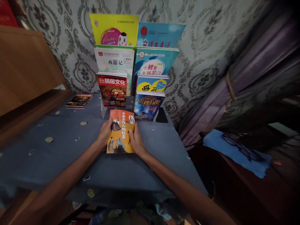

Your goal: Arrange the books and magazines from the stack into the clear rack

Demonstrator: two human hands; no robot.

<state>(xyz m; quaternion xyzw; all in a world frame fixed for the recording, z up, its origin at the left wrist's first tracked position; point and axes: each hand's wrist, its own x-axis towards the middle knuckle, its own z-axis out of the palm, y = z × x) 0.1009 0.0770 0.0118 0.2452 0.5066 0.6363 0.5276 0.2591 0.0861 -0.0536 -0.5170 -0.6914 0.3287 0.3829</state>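
Note:
An orange book (121,132) with drawn figures and white Chinese lettering is held between my two hands in front of the display rack. My left hand (105,131) grips its left edge, and my right hand (137,139) grips the right edge with the thumb on the cover. Just behind it, a red-topped book (112,90) stands in the front left slot of the clear rack (106,112). A dark blue book (148,106) stands in the front right slot. Farther back rise a white book (114,61), a yellow-green book (114,28) and several blue ones.
A small stack of books (79,101) lies at the table's back left. A black phone (161,115) lies right of the rack. The blue tablecloth (63,156) spans the table. Wooden furniture (30,68) stands left; glasses (243,147) rest on a blue cloth (217,142) at right.

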